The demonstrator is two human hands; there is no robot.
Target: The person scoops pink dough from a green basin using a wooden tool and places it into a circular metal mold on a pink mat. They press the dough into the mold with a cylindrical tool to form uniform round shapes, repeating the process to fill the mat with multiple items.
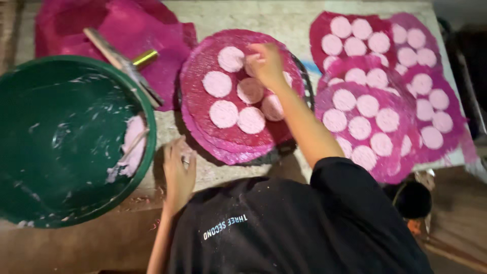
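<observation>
Fingertips of your right hand [266, 63], pinched together on a pale dough disc [252, 67], sit at the upper right of the round pink cloth [203, 66], while your left hand [177, 172] rests flat, fingers loosely together, at centre-left beside the green bowl [30, 167].

Right hand [265, 63] reaches far forward, arm stretched nearly straight, bare forearm, black sleeve at the upper arm, fingers bunched together and pointing down, slightly blurred. Left hand [178, 170] sits near the body, palm down, fingers flat and loosely spread, elbow bent.
</observation>
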